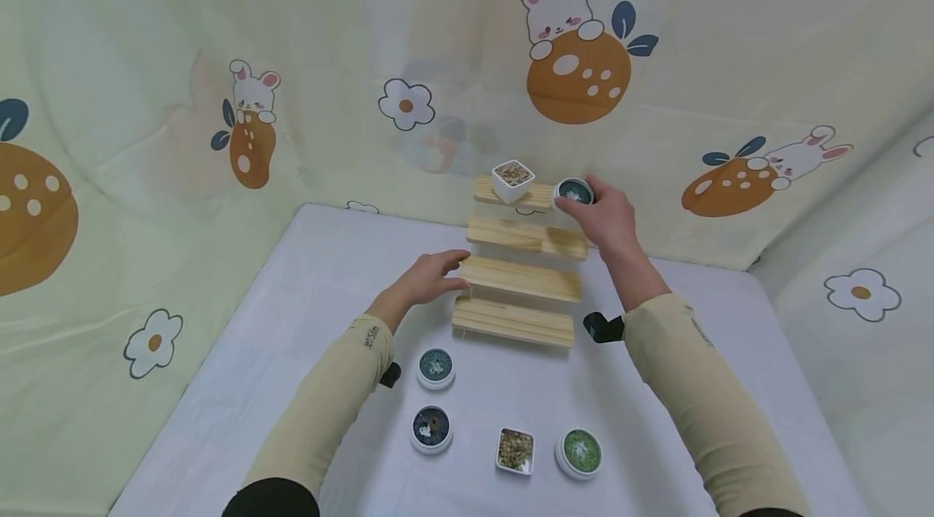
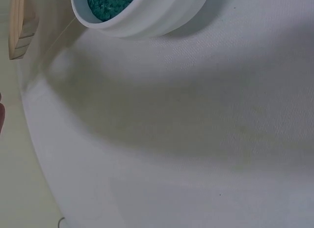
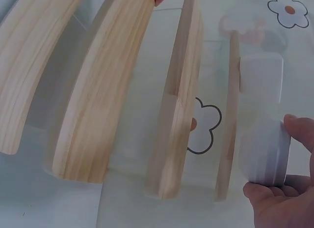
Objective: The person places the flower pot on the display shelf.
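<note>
My right hand [image 1: 613, 219] grips a round white pot [image 1: 575, 191] with dark teal filling at the right end of the top step of a wooden tiered stand [image 1: 520, 278]. In the right wrist view, its thumb and fingers hold opposite sides of the pot, which is upright beside the top board [image 3: 228, 125]. My left hand [image 1: 426, 280] holds the left end of the third board down, fingertips at the back edge and thumb at the front. A square white pot [image 1: 513, 183] of tan bits stands on the top step, left of the held pot.
On the white table [image 1: 328, 274] stand a teal-filled round pot [image 1: 435, 368], a dark blue one [image 1: 431, 428], a square pot [image 1: 515, 452] of brownish bits and a green-filled round pot [image 1: 581, 453]. A rabbit-printed cloth [image 1: 328, 31] hangs close behind the stand.
</note>
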Motion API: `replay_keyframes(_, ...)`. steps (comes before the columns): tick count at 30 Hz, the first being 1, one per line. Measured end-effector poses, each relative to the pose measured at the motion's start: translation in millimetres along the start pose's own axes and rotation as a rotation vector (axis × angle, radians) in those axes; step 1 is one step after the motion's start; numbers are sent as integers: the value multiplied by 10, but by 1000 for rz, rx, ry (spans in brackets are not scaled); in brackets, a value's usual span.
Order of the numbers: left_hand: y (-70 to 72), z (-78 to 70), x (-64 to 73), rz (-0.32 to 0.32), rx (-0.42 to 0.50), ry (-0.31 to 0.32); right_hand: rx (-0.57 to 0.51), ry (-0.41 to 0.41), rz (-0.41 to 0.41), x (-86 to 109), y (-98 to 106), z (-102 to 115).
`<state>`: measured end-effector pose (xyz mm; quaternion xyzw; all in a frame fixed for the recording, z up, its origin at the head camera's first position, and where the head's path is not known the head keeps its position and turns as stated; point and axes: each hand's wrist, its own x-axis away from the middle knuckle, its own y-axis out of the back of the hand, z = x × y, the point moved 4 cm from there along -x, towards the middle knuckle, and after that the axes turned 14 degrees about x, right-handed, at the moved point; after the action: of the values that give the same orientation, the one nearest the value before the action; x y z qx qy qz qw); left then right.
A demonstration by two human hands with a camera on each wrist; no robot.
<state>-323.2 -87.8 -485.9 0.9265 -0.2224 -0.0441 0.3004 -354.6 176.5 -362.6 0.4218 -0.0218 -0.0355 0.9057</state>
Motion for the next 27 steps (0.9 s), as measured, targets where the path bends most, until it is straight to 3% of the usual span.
replay_keyframes(14,-19,23,-12,4,13,16,75,-12,5,-130,-83,24)
replay_keyframes(27,-14,22,-13,-1,15,4,63,63,-64,-179,-123,-19)
